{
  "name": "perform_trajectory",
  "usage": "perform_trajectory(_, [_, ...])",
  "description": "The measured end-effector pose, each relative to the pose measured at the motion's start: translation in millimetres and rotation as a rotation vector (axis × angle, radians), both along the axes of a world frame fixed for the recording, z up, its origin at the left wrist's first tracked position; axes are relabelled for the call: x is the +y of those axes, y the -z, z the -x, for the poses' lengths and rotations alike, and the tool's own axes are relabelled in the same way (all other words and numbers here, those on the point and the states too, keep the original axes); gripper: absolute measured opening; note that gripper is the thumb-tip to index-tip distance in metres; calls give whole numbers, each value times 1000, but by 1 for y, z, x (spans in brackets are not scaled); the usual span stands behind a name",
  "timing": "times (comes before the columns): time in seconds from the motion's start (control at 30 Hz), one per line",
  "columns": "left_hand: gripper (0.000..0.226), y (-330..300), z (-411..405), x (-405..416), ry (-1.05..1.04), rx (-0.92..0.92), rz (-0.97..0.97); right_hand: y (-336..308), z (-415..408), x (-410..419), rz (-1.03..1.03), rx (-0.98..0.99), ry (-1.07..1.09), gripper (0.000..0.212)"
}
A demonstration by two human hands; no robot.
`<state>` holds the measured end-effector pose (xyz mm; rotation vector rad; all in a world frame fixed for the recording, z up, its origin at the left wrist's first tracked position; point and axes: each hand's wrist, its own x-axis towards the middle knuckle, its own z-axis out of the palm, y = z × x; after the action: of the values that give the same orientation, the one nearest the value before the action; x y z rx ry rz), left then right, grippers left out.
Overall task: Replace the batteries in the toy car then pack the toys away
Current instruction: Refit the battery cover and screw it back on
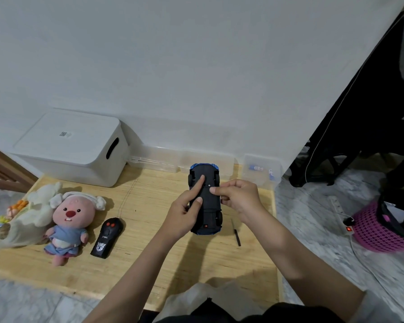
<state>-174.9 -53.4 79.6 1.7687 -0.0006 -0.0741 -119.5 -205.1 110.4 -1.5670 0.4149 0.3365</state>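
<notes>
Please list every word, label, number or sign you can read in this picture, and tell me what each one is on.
None can be read as text.
White storage box: a small grey code-like mark on the lid, too small to read.
Black remote control: a small label mid-body and a white emblem at the near end, both blurred.
Small item in the clear container: blue and white label, unreadable.
Toy car underside: no legible marking.
</notes>
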Motion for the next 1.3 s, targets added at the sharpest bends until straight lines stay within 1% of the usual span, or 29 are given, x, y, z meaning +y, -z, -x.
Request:
perform_trajectory(0.07, [50,1,0,0,6,0,0,0,0,-1,-29,29,8,26])
perform_trajectory(0.17, [49,5,0,-1,9,17,12,3,0,-1,-22,14,27,25])
perform_trajectory(0.27, [49,8,-2,-3,-2,50,41,8,2,-1,28,-42,25,22])
perform_trajectory(0.37, [48,11,-1,-3,-50,66,73,15,7,-6,92,-101,-16,15])
perform_trajectory(0.43, [48,13,1,-3,-97,92,112,25,11,-14,134,-108,-33,13])
perform_trajectory(0.47, [48,14,2,-3,-122,106,132,31,13,-20,184,-115,-40,12])
perform_trajectory(0.57, [49,18,4,-4,-200,146,180,56,21,-39,468,-103,-133,9])
perform_trajectory(0.6, [49,19,4,-5,-223,158,197,64,25,-44,542,-75,-184,11])
perform_trajectory(0.7, [50,21,5,-9,-271,182,237,86,39,-52,684,-21,-336,31])
perform_trajectory(0.77, [49,21,6,-11,-284,188,259,92,44,-52,767,-9,-364,34])
perform_trajectory(0.83, [48,20,6,-14,-286,183,269,94,44,-49,815,-8,-369,24])
perform_trajectory(0.9, [40,19,6,-17,-288,163,274,94,43,-46,847,-14,-379,10])
perform_trajectory(0.97, [38,18,7,-19,-307,144,280,93,41,-45,838,-32,-374,10])
perform_trajectory(1.03, [44,17,5,-20,-325,133,281,90,41,-45,768,-69,-341,11])
perform_trajectory(1.17, [48,15,2,-19,-340,109,274,72,42,-45,493,-169,-171,19])
perform_trajectory(1.23, [47,16,1,-19,-326,105,249,62,39,-43,365,-167,-89,18])
perform_trajectory(1.3, [46,17,-1,-18,-300,97,205,51,36,-41,212,-122,-41,23])
